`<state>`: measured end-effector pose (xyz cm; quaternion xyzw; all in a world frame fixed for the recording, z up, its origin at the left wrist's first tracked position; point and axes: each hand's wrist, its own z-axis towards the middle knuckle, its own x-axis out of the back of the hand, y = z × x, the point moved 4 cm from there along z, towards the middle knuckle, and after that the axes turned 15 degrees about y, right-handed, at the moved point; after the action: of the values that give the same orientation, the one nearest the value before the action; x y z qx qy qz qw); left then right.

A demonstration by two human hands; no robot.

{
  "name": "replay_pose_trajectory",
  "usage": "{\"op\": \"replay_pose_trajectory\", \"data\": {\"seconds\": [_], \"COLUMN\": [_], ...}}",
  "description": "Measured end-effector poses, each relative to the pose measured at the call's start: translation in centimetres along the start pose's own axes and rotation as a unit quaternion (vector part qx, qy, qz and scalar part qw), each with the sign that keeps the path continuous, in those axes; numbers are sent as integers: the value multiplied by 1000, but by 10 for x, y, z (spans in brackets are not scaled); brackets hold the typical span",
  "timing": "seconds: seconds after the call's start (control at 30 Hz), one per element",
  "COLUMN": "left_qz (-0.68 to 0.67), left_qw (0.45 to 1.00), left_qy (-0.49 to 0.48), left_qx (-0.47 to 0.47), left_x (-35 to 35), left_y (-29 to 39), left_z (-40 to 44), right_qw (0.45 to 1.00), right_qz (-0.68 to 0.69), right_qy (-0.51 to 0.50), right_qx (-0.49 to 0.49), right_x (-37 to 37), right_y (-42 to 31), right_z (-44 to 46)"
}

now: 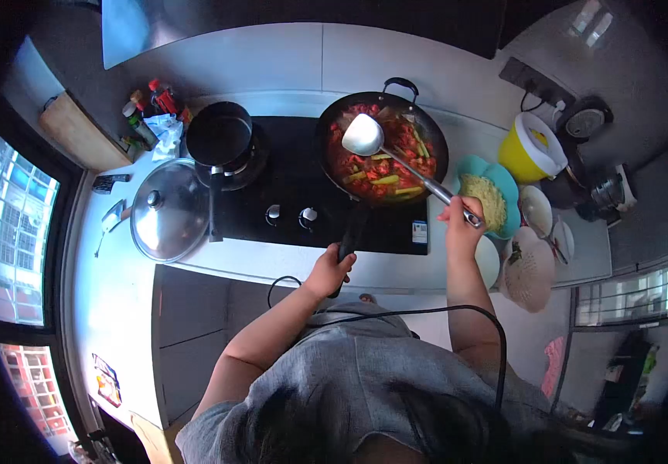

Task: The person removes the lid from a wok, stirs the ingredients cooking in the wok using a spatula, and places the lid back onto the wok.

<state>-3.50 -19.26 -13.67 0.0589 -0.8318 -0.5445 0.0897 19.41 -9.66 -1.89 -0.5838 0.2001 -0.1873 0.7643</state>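
Observation:
My left hand (329,272) is closed around the black handle of a large wok (326,166) on the right side of the cooktop. In the wok lies a red, saucy stew (384,179) with green-yellow vegetable strips. My right hand (461,222) grips the metal handle of a spatula (363,136), whose broad shiny blade is over the food. Whether the blade touches the food I cannot tell. Just right of that hand, a turquoise bowl (510,203) holds pale yellow shreds (482,195).
A small black saucepan (219,133) sits on the left burner, beside a steel lid (170,209). Bottles (162,98) and a cutting board (79,130) stand back left. At right are a yellow-and-white container (527,151), a colander (528,274) and bowls. A black cable (442,308) crosses my front.

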Motion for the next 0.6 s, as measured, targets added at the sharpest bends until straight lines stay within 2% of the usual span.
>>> {"op": "replay_pose_trajectory", "data": {"seconds": [0.17,0.27,0.43,0.53,0.57,0.6], "left_qz": [51,200,187,116,135,153], "left_qw": [999,954,963,908,879,845], "left_qy": [-4,51,25,190,258,324], "left_qx": [-9,-216,-191,-355,-377,-397], "left_x": [5,13,34,86,118,155], "left_y": [1,-2,17,41,35,28], "left_z": [-1,2,-15,-23,-15,-4], "right_qw": [999,996,998,946,913,894], "right_qz": [18,-8,-11,-95,-113,-136], "right_qy": [43,7,1,-56,-83,-100], "right_qx": [-5,85,64,305,383,415], "right_x": [8,3,0,6,5,4], "right_y": [-1,3,17,8,-5,-13], "right_z": [5,2,-11,-23,-31,-41]}}
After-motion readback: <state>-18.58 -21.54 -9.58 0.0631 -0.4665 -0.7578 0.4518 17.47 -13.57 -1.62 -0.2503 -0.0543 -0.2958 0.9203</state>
